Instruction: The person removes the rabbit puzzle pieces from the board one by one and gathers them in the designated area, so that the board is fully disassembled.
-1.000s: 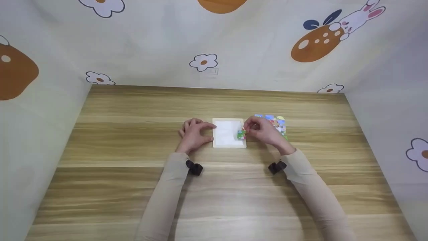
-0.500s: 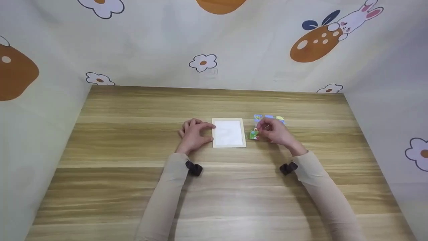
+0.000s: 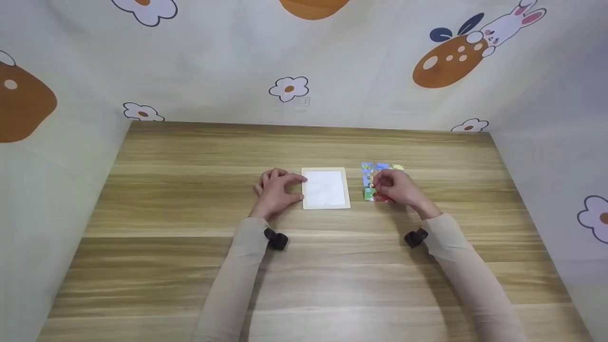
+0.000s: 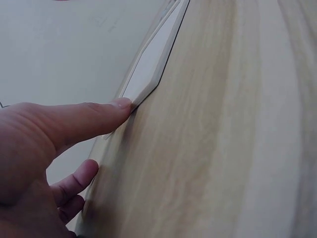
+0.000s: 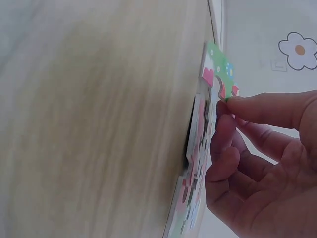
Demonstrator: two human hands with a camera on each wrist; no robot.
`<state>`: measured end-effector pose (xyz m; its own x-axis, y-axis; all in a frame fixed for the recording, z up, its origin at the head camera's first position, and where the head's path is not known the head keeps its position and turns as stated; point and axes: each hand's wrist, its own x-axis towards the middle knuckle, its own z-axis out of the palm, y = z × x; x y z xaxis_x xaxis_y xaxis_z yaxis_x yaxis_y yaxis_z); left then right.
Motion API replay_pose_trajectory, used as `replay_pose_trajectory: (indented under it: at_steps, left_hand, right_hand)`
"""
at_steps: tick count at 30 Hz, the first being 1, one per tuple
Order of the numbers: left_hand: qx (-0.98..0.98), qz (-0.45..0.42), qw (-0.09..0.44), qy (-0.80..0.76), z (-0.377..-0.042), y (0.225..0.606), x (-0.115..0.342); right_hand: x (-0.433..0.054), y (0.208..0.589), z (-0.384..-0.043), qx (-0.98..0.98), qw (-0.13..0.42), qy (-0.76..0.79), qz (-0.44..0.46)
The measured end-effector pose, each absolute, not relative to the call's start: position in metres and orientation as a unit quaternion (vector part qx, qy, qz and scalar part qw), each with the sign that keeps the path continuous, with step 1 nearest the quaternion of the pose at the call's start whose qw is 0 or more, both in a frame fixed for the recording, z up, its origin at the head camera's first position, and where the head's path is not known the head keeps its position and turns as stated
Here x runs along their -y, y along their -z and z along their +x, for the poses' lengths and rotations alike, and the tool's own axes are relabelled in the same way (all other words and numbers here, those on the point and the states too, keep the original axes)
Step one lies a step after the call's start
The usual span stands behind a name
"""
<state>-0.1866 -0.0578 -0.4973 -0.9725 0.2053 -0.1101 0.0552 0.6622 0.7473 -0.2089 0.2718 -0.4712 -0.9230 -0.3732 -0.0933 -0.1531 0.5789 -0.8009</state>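
A square, pale wooden puzzle frame (image 3: pixel 347 194) lies flat with its white inside bare. My left hand (image 3: pixel 275 191) is at its left side, thumb and index finger spread apart and touching the edge; in the left wrist view the straight thumb rests on the rim. To the right of the frame my right hand (image 3: pixel 400 188) pinches a green puzzle piece (image 5: pixel 220 64) with pink and red marks between thumb and index finger. That piece sits at the lower left corner of a colourful jigsaw puzzle (image 3: pixel 367 178), partly hidden by the hand.
The wood-grain table (image 3: pixel 304 285) extends around both hands. Behind and beside it hang pale cloth walls (image 3: pixel 213 61) printed with flowers and a rabbit. A small black camera (image 3: pixel 277 239) is worn on the left wrist, another camera (image 3: pixel 415 237) on the right.
My right hand has moved right with the green puzzle piece, from over the frame's right edge to the lower left corner of the jigsaw puzzle. The left hand and frame have stayed put.
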Motion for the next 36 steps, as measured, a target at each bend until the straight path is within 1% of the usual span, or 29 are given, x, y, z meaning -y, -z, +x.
replay_pose_trajectory:
  at_steps: [19, 26, 30, 36]
  left_hand:
    - [-0.909, 0.075, 0.089, -0.4, -0.187, 0.496, 0.058]
    - [-0.91, 0.078, 0.09, -0.398, -0.186, 0.498, 0.058]
    - [-0.91, 0.079, 0.084, -0.399, -0.184, 0.497, 0.057]
    - [-0.913, 0.078, 0.074, -0.393, -0.182, 0.489, 0.069]
  right_hand:
    - [-0.273, 0.471, -0.21, -0.899, 0.124, 0.394, -0.146]
    - [-0.276, 0.472, -0.209, -0.901, 0.12, 0.383, -0.167]
    - [-0.282, 0.469, -0.207, -0.905, 0.111, 0.376, -0.164]
    - [-0.305, 0.458, -0.198, -0.926, 0.075, 0.342, -0.142]
